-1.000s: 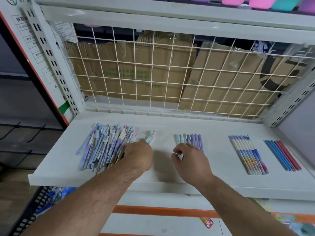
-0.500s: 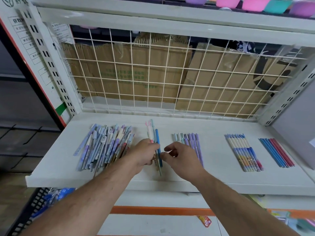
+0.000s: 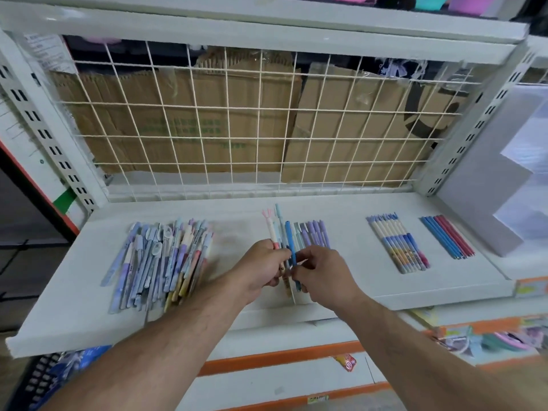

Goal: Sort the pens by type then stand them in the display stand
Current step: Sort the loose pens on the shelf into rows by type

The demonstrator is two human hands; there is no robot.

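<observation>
blue pen (image 3: 291, 247) | pink pen (image 3: 272, 229) | purple pens (image 3: 316, 232) | white shelf (image 3: 243, 215)

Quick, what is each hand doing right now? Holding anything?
Left hand: closed around a small bunch of pens.
Right hand: closed, pinching the blue pen in that bunch.

Shelf board (image 3: 234, 232): bare lane between mixed pen heap (image 3: 160, 262) and centre, open front to back. Left hand (image 3: 261, 268) and right hand (image 3: 323, 271) clutch pen bunch (image 3: 288, 235) centre front, blocking there. Wide free strip between purple pen row (image 3: 314, 232) and patterned pen row (image 3: 397, 241). Narrower gap before blue-and-red pen row (image 3: 446, 236). Wire grid (image 3: 225, 120) walls off back. Grey stepped stand (image 3: 486, 197) closes right end. Upper shelf (image 3: 267, 28) caps headroom.
</observation>
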